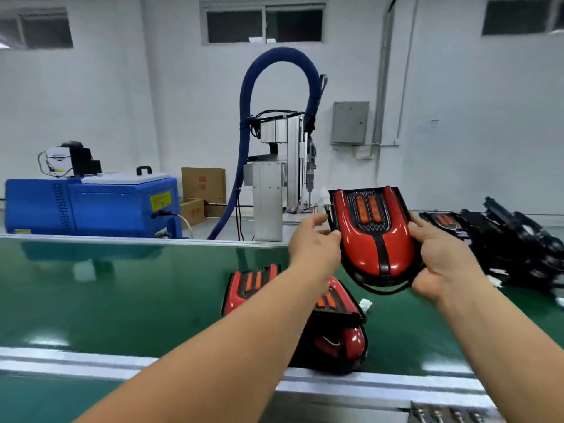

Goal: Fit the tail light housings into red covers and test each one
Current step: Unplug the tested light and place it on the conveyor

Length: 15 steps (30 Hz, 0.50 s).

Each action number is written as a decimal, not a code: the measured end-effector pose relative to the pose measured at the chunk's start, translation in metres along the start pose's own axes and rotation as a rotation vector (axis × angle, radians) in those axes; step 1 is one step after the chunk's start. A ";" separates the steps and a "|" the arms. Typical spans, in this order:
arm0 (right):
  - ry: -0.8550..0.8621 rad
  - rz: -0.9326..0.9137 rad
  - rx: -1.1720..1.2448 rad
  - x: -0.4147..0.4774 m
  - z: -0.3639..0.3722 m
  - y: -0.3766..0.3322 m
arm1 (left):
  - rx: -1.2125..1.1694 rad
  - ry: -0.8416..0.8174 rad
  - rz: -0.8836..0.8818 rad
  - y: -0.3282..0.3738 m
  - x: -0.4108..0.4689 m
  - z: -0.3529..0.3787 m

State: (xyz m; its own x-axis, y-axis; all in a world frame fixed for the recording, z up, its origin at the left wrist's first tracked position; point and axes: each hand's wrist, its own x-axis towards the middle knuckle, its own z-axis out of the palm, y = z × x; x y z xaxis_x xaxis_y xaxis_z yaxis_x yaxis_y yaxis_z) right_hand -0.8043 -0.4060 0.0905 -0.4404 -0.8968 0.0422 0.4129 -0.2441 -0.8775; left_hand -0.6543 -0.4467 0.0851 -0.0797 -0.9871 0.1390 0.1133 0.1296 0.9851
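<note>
I'm watching one tail light (pixel 374 236) being held up above the green surface (pixel 122 285), right between the two hands. The left grip (pixel 314 245) is pinching its upper left edge, thumb and fingertips closing on the black rim. The right grip (pixel 442 261) is grasping the opposite side, thumb lying over the right edge and fingers curling beneath the rounded end. The red face is turning toward me.

Something small and pale is showing just beside the left fingertips, but I'm not managing to tell what it is. A thin black loop (pixel 384 290) is hanging under the rounded end. The left forearm is covering parts of a second tail light (pixel 244 285) and a third tail light (pixel 338 331) lying on the surface below, with a white plug (pixel 365 304) beside the third. Off to the right a pile of black housings (pixel 512 248) is lying blurred.

The held light's long axis is running from far to near, its top leaning slightly left. The squared end with two orange strips is pointing up and away, and the rounded nose is pointing down toward me, with a black stripe following that axis.
</note>
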 end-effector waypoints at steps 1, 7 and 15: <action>0.031 0.010 -0.013 0.002 -0.014 -0.001 | 0.034 -0.017 -0.001 -0.008 -0.004 0.014; 0.198 0.094 -0.057 0.019 -0.091 0.014 | 0.262 -0.199 -0.080 -0.062 -0.030 0.074; 0.251 0.219 -0.070 0.035 -0.138 0.064 | 0.565 -0.225 -0.147 -0.090 -0.048 0.099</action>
State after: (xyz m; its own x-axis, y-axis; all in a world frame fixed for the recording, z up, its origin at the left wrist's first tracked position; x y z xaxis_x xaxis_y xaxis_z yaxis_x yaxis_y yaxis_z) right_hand -0.9034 -0.4016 -0.0301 -0.5337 -0.8039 -0.2624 0.4676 -0.0220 -0.8837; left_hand -0.7586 -0.4018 -0.0002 -0.2684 -0.9623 -0.0445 -0.4513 0.0848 0.8883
